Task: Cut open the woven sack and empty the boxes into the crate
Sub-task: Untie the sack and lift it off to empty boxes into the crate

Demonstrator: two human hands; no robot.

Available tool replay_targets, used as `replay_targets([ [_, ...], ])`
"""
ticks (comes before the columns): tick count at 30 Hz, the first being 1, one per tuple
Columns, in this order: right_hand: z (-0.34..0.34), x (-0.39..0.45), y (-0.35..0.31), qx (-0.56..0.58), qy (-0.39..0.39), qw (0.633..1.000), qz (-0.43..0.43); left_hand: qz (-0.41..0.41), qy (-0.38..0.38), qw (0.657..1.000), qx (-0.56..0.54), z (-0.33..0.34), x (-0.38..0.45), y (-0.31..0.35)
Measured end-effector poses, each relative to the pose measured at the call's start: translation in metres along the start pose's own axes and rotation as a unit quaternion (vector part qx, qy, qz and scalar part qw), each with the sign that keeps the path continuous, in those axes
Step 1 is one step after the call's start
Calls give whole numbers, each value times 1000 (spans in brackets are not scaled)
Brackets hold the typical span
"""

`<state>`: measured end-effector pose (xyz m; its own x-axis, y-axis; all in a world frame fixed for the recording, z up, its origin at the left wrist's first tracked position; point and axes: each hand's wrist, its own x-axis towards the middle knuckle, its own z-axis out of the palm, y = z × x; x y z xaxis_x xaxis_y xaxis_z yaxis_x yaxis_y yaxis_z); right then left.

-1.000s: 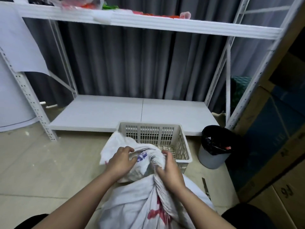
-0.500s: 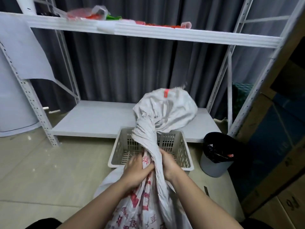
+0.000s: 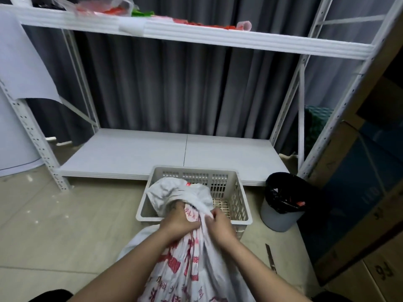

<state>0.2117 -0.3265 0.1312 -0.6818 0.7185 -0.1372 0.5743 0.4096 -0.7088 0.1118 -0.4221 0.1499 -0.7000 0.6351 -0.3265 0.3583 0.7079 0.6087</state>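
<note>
A white woven sack (image 3: 192,267) with red print stands between my arms, its gathered top drooping over the near rim into the beige slotted crate (image 3: 237,205). My left hand (image 3: 177,221) clutches the sack's bunched neck at the crate's near edge. Right beside it, my right hand (image 3: 218,225) pinches the same neck fabric. No boxes show; the sack hides its contents. A narrow knife-like tool (image 3: 270,258) lies on the floor to the right.
A grey bin (image 3: 281,216) with a black liner stands right of the crate. A white metal rack has a low shelf (image 3: 152,153) behind the crate and an upper shelf (image 3: 196,38) with red and green items. Cardboard boxes (image 3: 370,192) line the right side.
The sack's top, raised high above the crate half a second ago, has dropped into the crate. Both hands stayed gripping the neck and shifted slightly forward.
</note>
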Motion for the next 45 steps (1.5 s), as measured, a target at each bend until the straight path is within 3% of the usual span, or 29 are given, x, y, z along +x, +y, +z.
replay_targets([
  [3,-23,13,4,173,55,983,14,21,15,995,-94,-20,3,-12],
  [6,-52,39,15,314,145,935,82,-12,75,991,-110,-47,10,-33],
  [9,-82,50,25,385,186,897,110,-40,99,981,-162,-63,17,-45],
  [14,-77,61,57,488,209,821,210,-95,147,921,-349,-63,28,-47],
  [17,-57,64,79,312,144,893,290,-116,222,895,-369,-52,28,-46],
  [20,-45,56,82,60,18,960,271,-99,237,891,-375,-44,27,-42],
  [24,-44,54,81,-93,-87,968,218,-20,122,948,-292,-37,35,-53],
  [27,-47,45,74,-154,0,980,124,20,-1,973,-229,-32,31,-53],
  [29,-51,31,57,-164,66,984,-15,37,15,985,-168,-28,36,-50],
  [31,-54,20,38,-167,-46,979,-111,49,54,989,-129,-26,39,-45],
  [33,-51,19,36,-221,-196,951,-88,50,117,980,-154,-23,43,-39],
  [34,-52,22,43,-245,-221,943,-53,41,159,969,-186,-23,45,-39],
  [37,-54,32,69,-250,-196,945,80,-45,239,929,-280,-30,48,-48],
  [39,-49,31,78,-240,-172,949,112,-88,179,929,-310,-33,50,-58],
  [41,-39,24,80,-218,-85,967,104,-91,87,940,-317,-31,46,-61],
  [45,-32,0,80,30,65,992,106,-53,-13,960,-276,-27,34,-54],
])
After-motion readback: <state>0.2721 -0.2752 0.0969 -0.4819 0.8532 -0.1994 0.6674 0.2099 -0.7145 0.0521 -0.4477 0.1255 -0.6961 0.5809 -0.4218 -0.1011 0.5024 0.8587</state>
